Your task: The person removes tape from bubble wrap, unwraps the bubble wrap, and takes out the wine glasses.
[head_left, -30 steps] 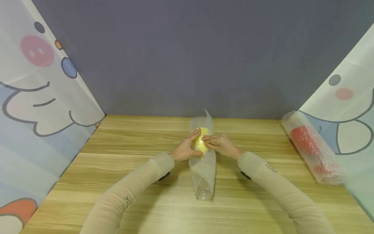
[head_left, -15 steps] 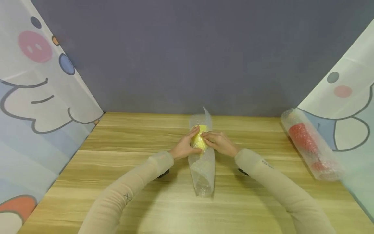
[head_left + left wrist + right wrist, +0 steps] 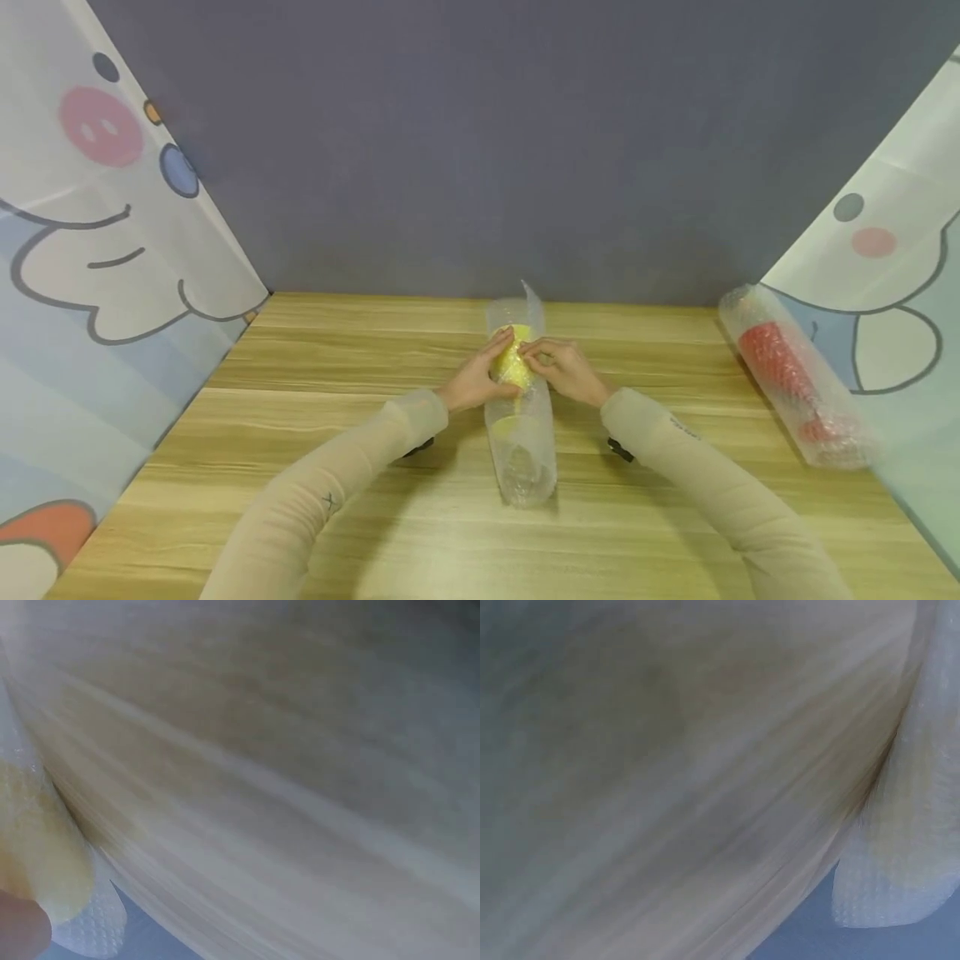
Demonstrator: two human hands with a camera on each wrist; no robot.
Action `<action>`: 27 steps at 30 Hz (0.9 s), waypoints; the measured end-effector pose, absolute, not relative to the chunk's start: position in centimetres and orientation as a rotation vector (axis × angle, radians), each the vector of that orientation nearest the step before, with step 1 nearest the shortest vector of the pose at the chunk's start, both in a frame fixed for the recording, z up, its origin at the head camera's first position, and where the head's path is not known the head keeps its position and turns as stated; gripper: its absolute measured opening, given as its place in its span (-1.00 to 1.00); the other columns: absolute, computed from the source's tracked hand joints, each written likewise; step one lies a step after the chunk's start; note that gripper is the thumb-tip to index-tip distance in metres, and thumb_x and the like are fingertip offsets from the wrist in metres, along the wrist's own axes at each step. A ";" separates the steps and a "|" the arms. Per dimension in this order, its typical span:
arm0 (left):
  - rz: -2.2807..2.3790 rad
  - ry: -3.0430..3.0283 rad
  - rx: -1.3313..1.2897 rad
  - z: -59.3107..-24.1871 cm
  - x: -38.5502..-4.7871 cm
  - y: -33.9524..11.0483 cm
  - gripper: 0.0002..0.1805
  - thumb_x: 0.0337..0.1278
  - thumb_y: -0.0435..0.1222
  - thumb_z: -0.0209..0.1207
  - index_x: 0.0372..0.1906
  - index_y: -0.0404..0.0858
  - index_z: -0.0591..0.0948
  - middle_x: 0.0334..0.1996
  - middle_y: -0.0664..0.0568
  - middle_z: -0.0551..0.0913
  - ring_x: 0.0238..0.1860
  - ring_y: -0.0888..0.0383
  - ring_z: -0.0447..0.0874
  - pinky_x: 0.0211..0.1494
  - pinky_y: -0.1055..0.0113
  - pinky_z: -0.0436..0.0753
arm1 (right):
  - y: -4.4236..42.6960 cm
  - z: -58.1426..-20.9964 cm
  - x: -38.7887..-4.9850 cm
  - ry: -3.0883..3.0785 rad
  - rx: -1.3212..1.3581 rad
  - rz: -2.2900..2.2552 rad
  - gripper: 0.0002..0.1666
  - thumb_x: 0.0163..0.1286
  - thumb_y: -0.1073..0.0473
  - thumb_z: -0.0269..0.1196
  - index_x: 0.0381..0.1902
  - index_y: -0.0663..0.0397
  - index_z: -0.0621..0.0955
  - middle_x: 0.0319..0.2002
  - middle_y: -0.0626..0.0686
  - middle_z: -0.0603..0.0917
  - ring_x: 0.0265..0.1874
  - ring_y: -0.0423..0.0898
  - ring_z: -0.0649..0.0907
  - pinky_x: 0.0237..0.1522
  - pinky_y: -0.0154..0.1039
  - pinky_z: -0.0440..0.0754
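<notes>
Across the wooden table [image 3: 360, 333], your sleeved forearms [image 3: 337, 482] slant in from 8 and 4 o'clock to the bubble-wrap roll [image 3: 525, 467], which lies along 12 to 6, with the red wrapped roll [image 3: 780, 358] well apart at 3. Your left hand [image 3: 475, 381] rests from 9 o'clock over the yellow object [image 3: 513, 368] inside, fingers extended towards 1, thumb spread towards 3. Your right hand [image 3: 567, 368] sits at 3, fingers bent, tips close together at the wrap; whether they pinch it, I cannot tell.
</notes>
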State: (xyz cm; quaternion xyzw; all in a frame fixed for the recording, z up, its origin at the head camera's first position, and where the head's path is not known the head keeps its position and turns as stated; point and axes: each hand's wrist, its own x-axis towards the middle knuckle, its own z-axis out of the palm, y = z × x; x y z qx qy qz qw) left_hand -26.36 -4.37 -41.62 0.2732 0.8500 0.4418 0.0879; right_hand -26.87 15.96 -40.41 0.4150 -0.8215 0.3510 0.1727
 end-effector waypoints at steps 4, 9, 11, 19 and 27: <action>1.291 2.546 0.817 -41.6 -26.2 -4.5 0.04 -0.10 -0.10 0.34 0.44 -0.06 -0.05 0.46 0.21 -0.21 0.45 0.21 -0.33 0.44 -0.07 -0.07 | 16.0 -40.1 -26.8 -2.387 1.189 0.980 -0.82 0.19 0.34 0.23 -0.22 0.27 0.65 -0.12 0.18 0.68 -0.12 0.07 0.66 -0.05 -0.13 0.62; 1.267 2.548 0.841 -41.5 -26.2 -4.4 0.06 -0.10 -0.08 0.34 0.45 -0.07 -0.07 0.46 0.19 -0.23 0.46 0.19 -0.34 0.45 -0.06 -0.07 | 16.2 -39.5 -26.6 -2.487 1.156 1.057 -0.76 0.17 0.30 0.25 -0.17 0.24 0.66 -0.06 0.18 0.65 -0.03 0.09 0.62 0.01 -0.09 0.59; 1.260 2.550 0.841 -41.3 -26.3 -4.4 0.07 -0.11 -0.08 0.34 0.45 -0.07 -0.07 0.46 0.20 -0.24 0.45 0.20 -0.34 0.45 -0.05 -0.07 | 16.1 -39.3 -26.6 -2.527 1.129 1.065 -0.75 0.17 0.26 0.26 -0.16 0.21 0.66 -0.04 0.16 0.64 0.00 0.08 0.61 0.06 -0.08 0.56; 1.272 2.585 0.844 -41.3 -26.3 -4.5 0.06 -0.14 -0.11 0.36 0.44 -0.10 -0.04 0.46 0.21 -0.19 0.46 0.16 -0.29 0.43 -0.08 -0.04 | 15.6 -39.1 -26.5 -2.545 1.122 1.056 -0.71 0.14 0.19 0.31 -0.18 0.20 0.67 -0.04 0.16 0.65 0.01 0.06 0.60 0.09 -0.07 0.54; 1.268 2.566 0.827 -41.4 -26.3 -4.4 0.08 -0.13 -0.10 0.36 0.44 -0.09 -0.06 0.46 0.21 -0.21 0.46 0.18 -0.33 0.45 -0.05 -0.08 | 15.6 -39.3 -26.8 -2.443 1.245 0.875 -0.79 0.13 0.29 0.29 -0.25 0.27 0.69 -0.12 0.17 0.68 -0.06 0.06 0.64 -0.03 -0.20 0.62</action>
